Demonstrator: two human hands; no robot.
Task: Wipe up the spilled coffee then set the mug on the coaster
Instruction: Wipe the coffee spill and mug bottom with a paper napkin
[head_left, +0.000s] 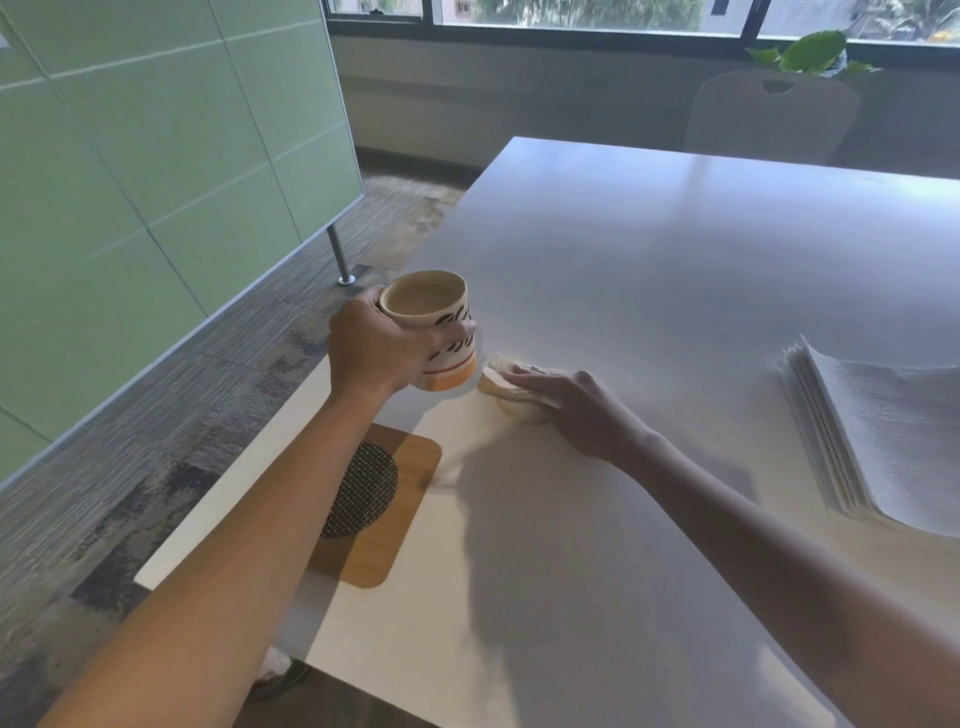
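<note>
My left hand grips a cream mug with black marks and an orange base band, held just above the white table near its left edge. There is coffee inside the mug. Right beside the mug's base, my right hand lies flat, pressing a crumpled, coffee-stained paper napkin onto the tabletop. A faint tan smear shows under and near the napkin. The wooden coaster with a round dark mesh centre lies nearer to me, partly hidden under my left forearm.
A stack of white paper napkins sits on the table at the right. A chair stands at the far edge, with a plant behind it. A green partition on a metal leg runs along the left, over carpet.
</note>
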